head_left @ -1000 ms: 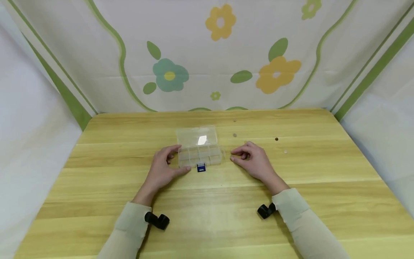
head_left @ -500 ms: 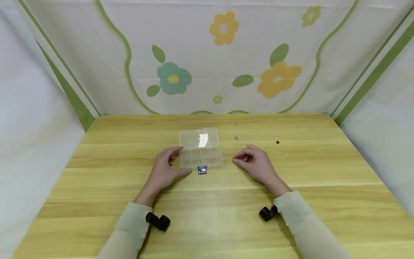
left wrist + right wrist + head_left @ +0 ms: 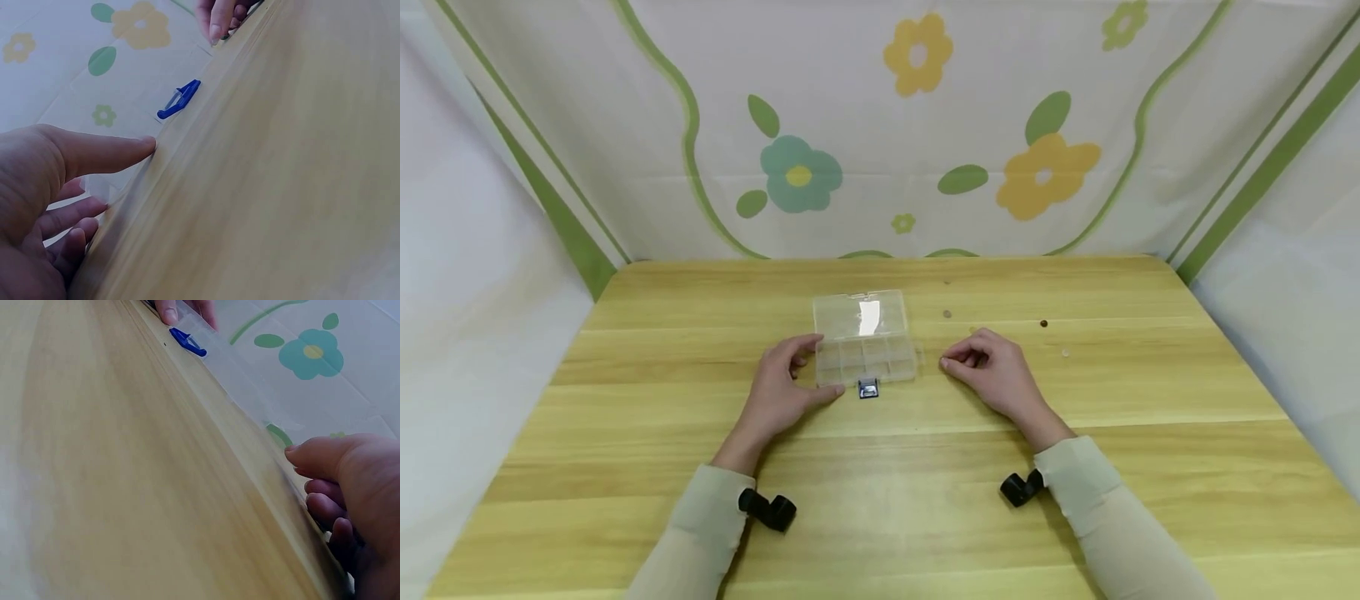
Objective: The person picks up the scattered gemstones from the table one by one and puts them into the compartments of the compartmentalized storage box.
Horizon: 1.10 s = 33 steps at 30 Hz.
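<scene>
- Beneath both our hands: the wooden desk (image 3: 880, 517).
- Between them: an open, clear compartment box (image 3: 863, 350).
- Our left hand (image 3: 781, 383) grips its left end, thumb and forefinger spread.
- Our right hand (image 3: 991, 375), fingertips together; whether they pinch anything, we cannot tell.
- Just right of our left hand: a blue latch (image 3: 868, 388).
- Beyond our right hand: a dark bead (image 3: 1043, 323).
</scene>
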Motion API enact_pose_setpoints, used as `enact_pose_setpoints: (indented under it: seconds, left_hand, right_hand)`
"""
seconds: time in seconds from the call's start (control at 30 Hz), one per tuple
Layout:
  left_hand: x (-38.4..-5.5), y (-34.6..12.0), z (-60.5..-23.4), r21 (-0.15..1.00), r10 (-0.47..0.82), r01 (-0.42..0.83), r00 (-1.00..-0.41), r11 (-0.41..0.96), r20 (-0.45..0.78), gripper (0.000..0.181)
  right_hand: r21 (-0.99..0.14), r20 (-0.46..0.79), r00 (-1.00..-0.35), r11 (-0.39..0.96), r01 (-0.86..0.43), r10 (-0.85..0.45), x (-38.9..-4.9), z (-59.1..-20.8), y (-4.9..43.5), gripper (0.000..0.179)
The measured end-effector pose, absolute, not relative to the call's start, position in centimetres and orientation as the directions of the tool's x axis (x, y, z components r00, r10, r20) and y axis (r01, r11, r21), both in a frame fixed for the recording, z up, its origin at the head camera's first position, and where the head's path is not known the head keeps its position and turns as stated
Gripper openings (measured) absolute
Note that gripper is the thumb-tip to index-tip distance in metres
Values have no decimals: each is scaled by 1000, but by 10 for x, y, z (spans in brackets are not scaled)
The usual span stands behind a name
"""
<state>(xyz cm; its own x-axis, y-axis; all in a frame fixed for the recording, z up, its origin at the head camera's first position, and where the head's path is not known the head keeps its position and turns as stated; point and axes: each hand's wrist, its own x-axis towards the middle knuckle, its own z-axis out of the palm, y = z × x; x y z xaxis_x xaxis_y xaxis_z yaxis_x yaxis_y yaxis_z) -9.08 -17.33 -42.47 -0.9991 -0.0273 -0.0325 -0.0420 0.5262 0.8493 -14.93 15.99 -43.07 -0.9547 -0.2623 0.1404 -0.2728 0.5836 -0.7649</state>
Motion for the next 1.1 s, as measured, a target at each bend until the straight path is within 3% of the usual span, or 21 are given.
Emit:
enact_pose_setpoints:
  seconds: [0.43,1.1]
  left_hand:
    - [-93,-168,-422,846,-52,-57,-998,530,-35,80]
    - [-96,-165,-415,903,-62,-111,-994,416,-94,81]
  right_hand:
    - [-803,178,-959,531,-270,-218,-148,-430,157,6]
    - [-838,173,-965,486,-249,-196,-146,-431,146,7]
